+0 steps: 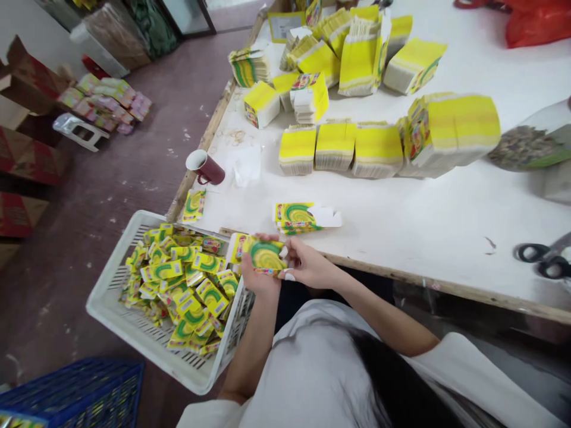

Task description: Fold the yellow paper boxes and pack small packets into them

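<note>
My left hand [260, 274] is wrapped round a small yellow-and-green cardboard box [266, 257], held just above the table's front edge. At the box's right end, the fingers of my right hand [307, 261] pinch the white end flap. The left end also has a pale flap sticking out. Beyond my hands, a few flattened cartons [297, 217] with white flaps lie on the white table. Close to my left forearm, a white plastic basket [147, 351] holds many small yellow-and-green boxes [190, 309].
Stacks of yellow flat cartons [379, 145] line the table [392, 226], with more [359, 59] behind. A maroon mug [209, 169] rests on its left side; scissors [542, 258] lie right. A blue crate [89, 392] and white stool [82, 131] stand on the floor.
</note>
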Tool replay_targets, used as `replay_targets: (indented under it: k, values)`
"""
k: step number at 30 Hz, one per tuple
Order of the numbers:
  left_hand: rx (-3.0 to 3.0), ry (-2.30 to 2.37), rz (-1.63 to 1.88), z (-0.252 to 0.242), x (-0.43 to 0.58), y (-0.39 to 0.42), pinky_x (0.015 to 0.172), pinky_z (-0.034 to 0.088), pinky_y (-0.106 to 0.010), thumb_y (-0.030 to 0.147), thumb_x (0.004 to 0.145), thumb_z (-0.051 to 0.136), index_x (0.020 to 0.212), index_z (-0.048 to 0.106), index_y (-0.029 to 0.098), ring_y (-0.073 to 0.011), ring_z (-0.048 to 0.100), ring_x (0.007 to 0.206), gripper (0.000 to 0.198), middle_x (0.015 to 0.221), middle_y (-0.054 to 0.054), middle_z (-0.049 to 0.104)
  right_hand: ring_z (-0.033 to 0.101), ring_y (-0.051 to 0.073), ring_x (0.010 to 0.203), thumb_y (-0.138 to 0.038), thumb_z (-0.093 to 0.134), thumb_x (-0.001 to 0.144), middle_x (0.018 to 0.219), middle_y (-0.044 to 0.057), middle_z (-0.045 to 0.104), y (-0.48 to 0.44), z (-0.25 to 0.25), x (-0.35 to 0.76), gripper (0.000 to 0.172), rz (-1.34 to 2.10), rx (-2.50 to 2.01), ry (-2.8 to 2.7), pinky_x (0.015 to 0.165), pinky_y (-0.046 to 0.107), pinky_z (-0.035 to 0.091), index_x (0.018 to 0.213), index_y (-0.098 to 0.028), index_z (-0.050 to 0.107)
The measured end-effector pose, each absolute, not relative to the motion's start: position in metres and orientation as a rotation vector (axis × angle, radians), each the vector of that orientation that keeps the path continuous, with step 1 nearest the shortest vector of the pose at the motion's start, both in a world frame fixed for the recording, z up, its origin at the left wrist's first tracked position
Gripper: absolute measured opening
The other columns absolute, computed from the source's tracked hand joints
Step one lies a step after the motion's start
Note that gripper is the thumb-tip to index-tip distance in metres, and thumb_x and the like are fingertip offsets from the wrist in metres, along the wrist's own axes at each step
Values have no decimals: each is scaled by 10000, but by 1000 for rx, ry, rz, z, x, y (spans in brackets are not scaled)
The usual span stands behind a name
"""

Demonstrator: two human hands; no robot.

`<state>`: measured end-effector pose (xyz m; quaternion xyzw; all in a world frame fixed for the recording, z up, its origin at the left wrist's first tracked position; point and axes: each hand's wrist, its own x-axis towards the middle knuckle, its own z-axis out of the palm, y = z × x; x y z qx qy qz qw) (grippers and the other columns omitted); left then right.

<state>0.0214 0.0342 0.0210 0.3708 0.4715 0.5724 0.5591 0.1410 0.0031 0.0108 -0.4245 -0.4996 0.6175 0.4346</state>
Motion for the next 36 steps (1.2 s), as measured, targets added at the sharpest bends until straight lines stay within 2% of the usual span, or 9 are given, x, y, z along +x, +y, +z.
replay_targets:
  k: [5,8,11,17,21,23,27,30,36]
  values:
    - [846,1161,1459,26,16,41,633,491,-269,701,859,479,811,469,239,-123,465,581,465,700,19,442,424,103,654,-347,815,676,772,-69,463,1,7,125,490,1530,-1026,-1157,583,232,381,925,-234,409]
    - [1019,1184,1369,20,12,37,716,534,-299,834,833,388,974,566,240,-164,601,733,635,813,-28,588,410,107,651,-295,716,764,751,-58,462,6,5,135,303,1392,-1094,-1207,593,242,360,887,-221,450]
    - [1161,1240,1295,13,7,31,868,551,-348,755,829,544,1164,599,247,-211,675,940,611,965,-62,689,407,110,647,-307,634,816,738,-44,467,12,5,153,188,1270,-1112,-1201,595,248,352,817,-211,472]
    - [1164,1121,1198,14,-31,38,963,557,-443,605,827,681,1077,679,228,-257,722,998,452,1038,-82,749,574,184,802,-128,527,847,839,30,655,16,7,190,112,898,-1179,-1504,742,317,449,861,-208,604]
    - [1462,995,1019,29,-58,47,1094,454,-490,707,648,781,1340,531,240,-337,563,1311,871,1375,-172,610,584,220,875,-140,529,924,893,64,704,13,14,190,166,626,-1176,-1937,852,380,457,883,-227,664]
    - [1644,1031,715,33,-58,45,1060,478,-491,607,564,884,1385,470,233,-349,577,1282,993,1375,-173,596,588,219,900,-142,515,945,869,50,700,10,18,178,191,599,-1081,-2095,949,417,448,884,-242,666]
    - [1816,1229,500,29,-39,33,935,539,-414,407,757,778,1289,496,197,-264,666,1059,638,1156,-95,666,540,277,1188,-207,569,909,1142,100,651,2,14,152,215,559,-1169,-1784,1155,555,319,1114,-248,621]
    - [1905,1394,680,21,-26,22,888,546,-388,381,734,776,1292,436,177,-260,657,1028,684,1118,-100,642,467,319,1337,-341,625,878,1382,184,521,2,3,143,534,777,-1271,-1305,1136,550,379,1361,-193,453]
    - [2082,1239,739,13,-12,10,824,559,-375,338,756,722,1306,344,208,-259,677,1016,680,1161,-129,632,632,266,1133,-485,654,866,1161,102,683,9,-9,137,466,1533,-944,-1021,1009,456,513,1239,-216,577]
